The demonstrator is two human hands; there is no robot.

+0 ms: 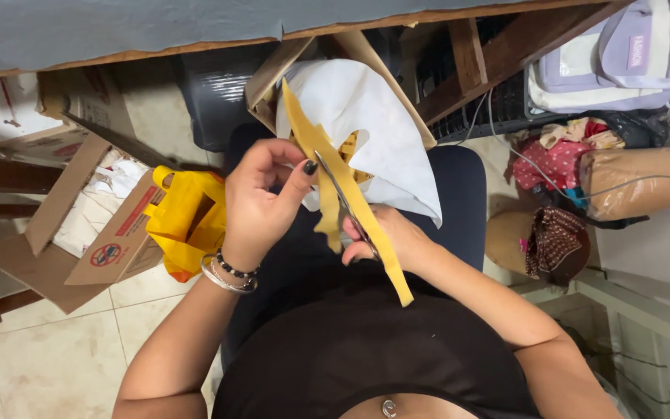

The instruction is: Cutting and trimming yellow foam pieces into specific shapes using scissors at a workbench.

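The left hand (261, 198) pinches the yellow strip (350, 194) between thumb and fingers; the right hand (385, 237) is closed on the scissors (347, 209), cutting it over the lap. If the strip sags, I think the blades may leave the line or nick the white fabric (381, 132) behind.

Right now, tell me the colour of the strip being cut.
Mustard yellow: the fabric strip, seen in the head view.

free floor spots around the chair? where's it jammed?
Bare tile floor lower left, bordered by the cardboard boxes and the left hand forearm. Crowded: yellow bag beside the lap, bags and hat right, box under the table.
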